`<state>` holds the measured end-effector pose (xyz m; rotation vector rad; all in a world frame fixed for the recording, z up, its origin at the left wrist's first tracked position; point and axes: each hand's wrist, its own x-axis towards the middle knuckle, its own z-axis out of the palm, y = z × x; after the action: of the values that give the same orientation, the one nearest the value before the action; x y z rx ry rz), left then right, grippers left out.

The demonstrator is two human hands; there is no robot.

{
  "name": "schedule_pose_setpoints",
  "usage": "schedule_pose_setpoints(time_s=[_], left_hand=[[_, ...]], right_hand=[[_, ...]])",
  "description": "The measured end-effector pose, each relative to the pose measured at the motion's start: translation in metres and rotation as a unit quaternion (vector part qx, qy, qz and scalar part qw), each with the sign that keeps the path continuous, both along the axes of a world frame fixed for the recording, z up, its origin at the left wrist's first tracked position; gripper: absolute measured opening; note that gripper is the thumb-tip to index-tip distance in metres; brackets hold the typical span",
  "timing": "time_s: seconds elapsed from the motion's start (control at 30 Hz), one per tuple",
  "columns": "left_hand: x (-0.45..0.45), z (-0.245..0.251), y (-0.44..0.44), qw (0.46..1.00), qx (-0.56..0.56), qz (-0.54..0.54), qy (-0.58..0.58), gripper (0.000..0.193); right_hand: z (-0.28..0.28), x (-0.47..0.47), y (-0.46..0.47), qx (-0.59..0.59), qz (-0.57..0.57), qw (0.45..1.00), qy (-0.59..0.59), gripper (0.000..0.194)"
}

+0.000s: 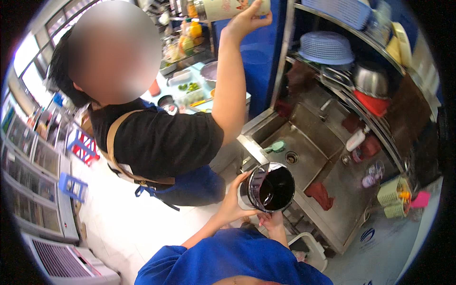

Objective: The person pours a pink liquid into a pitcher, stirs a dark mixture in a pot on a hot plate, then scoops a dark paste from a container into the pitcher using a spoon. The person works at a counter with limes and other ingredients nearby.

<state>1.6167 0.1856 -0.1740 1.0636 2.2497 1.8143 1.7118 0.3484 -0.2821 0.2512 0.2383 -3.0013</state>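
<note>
My left hand (236, 197) grips the side of a cylindrical container (253, 185) with a pale outer wall and a shiny black rim. Its open mouth faces up towards me, and the inside is dark and glossy; whether that is liquid or a black lining I cannot tell. Just under the container is my right hand (273, 221), fingers curled and partly hidden by it. Whether it bears any weight is unclear. Beyond the container lies a stainless steel sink (274, 137), with a green brush (277, 146) by its near edge and a dark red cloth (320, 196) on its front rim.
A co-worker in a black shirt (167, 142) stands close at left, arm raised with a printed cylindrical container (224, 9). A metal rack (370, 114) with blue baskets (326, 48) and a steel bowl (371, 80) overhangs the sink. A white bin (313, 249) stands below.
</note>
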Motion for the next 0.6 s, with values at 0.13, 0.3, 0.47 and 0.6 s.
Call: schedule_pose_setpoints(time_s=[0.13, 0.3, 0.47, 0.6], left_hand=[[-0.001, -0.005, 0.019, 0.996, 0.024, 0.085, -0.018, 0.123], [-0.003, -0.007, 0.041, 0.968, 0.192, 0.130, -0.095, 0.129], [0.012, -0.006, -0.002, 0.973, 0.124, 0.194, -0.031, 0.114], [0.050, -0.004, -0.074, 0.950, 0.086, 0.299, -0.006, 0.114]], right_hand=[[-0.016, -0.021, 0.023, 0.144, 0.003, 0.975, -0.168, 0.045], [-0.032, -0.041, 0.041, 0.254, 0.111, 0.948, -0.157, 0.039], [-0.002, -0.061, 0.034, 0.319, 0.282, 0.903, -0.065, 0.048], [0.031, -0.099, 0.001, 0.451, 0.454, 0.756, 0.139, 0.050]])
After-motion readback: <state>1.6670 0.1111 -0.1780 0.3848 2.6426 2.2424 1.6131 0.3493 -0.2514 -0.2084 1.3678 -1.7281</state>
